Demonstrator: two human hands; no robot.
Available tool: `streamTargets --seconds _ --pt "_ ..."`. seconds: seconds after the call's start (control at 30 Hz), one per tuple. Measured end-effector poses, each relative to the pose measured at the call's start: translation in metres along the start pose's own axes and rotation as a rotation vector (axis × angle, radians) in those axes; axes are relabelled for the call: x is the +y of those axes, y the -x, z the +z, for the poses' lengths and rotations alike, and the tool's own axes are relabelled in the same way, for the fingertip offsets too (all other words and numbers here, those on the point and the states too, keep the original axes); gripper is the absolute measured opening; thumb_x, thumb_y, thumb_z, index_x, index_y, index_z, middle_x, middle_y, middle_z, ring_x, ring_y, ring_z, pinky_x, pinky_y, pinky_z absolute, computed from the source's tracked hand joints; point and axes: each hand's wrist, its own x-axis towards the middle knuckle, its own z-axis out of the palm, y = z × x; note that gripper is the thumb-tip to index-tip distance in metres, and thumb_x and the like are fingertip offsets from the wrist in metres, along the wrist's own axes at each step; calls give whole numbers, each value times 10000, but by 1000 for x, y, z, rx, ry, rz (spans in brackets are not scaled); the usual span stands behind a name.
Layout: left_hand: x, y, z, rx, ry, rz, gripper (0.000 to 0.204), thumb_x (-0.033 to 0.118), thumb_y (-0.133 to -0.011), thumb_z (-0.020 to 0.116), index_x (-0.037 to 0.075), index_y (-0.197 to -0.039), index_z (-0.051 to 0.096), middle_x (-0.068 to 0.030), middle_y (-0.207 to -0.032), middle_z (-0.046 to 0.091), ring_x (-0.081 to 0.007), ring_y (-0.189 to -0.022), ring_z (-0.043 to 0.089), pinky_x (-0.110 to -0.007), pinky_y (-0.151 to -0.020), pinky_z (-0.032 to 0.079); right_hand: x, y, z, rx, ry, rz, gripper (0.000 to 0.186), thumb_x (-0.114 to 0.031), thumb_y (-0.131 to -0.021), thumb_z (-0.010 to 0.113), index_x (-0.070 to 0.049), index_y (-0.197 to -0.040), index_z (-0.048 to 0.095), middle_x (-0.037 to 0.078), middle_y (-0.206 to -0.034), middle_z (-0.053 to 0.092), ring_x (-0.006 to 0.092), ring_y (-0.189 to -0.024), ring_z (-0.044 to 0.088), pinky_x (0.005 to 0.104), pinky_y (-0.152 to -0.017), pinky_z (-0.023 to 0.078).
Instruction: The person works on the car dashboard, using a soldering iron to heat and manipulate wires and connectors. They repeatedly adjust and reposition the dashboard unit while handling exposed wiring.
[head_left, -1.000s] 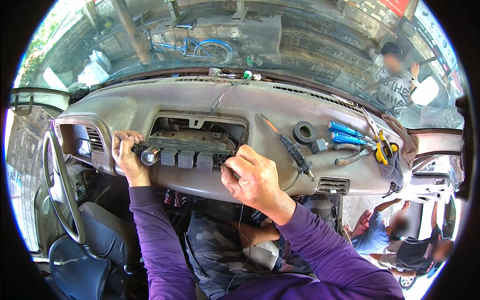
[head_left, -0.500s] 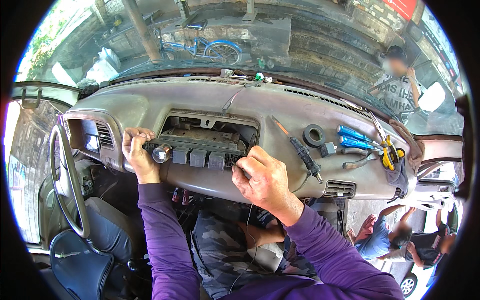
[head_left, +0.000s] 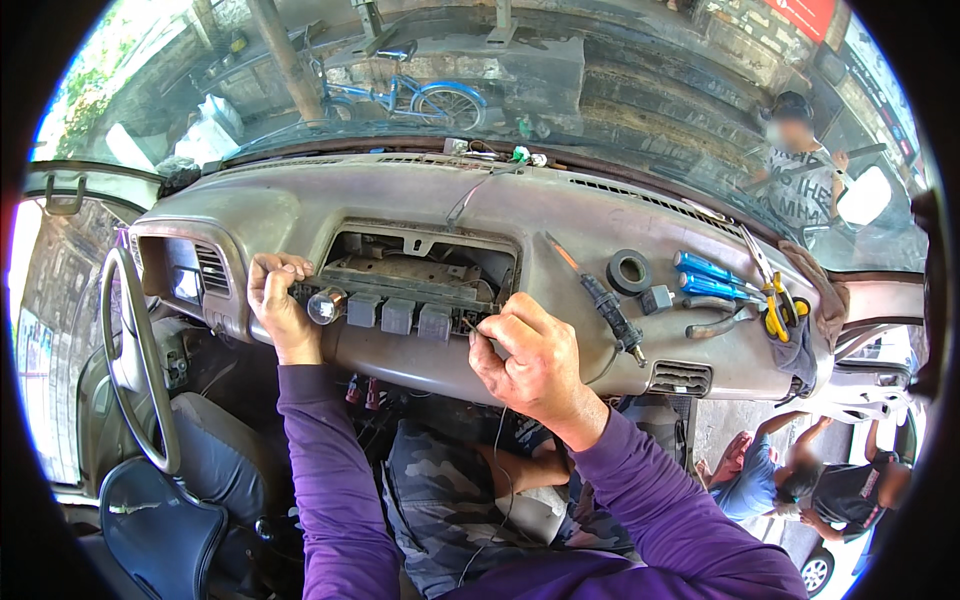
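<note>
A dark relay and fuse box (head_left: 400,292) sits across the front of the opening in the dashboard. Several grey relays (head_left: 397,316) stick out of its face, and a clear glass bulb (head_left: 326,306) is at its left side. My left hand (head_left: 284,305) is closed on the box's left end, beside the bulb. At the right end, my right hand (head_left: 530,358) pinches a thin dark wire, whose tip points at the box next to the last relay. What the tip touches is too small to tell. A thin wire (head_left: 498,440) hangs below my right hand.
On the dashboard (head_left: 590,215) to the right lie a soldering iron (head_left: 612,308), black tape roll (head_left: 628,270), loose relay (head_left: 656,299), blue-handled screwdrivers (head_left: 712,275) and yellow-handled pliers (head_left: 775,310). A steering wheel (head_left: 120,350) is at left. People stand outside.
My right hand has shifted very slightly right, and the wire tip shows more clearly at the box. The box and my left hand have moved a touch. People outside have shifted.
</note>
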Motion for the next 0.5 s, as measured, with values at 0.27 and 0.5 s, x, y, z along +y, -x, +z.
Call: streamTargets --seconds 0.27,0.5 --pt "0 1 3 23 -11 -27 123 -9 -814 618 67 -832 523 -81 -772 559 -206 -750 561 -352 -767 511 3 1 -13 78 -131 161 83 -20 -871 754 -28 -908 680 111 -825 611 266 -680 611 358 -603 500" --pt "0 -2 6 3 23 -22 96 -31 -812 600 54 -813 556 -93 -774 596 -197 -730 568 -342 -758 518 8 6 -6 119 -312 435 81 -81 -1060 633 -4 -1077 651 57 -828 613 129 -722 582 293 -673 493"
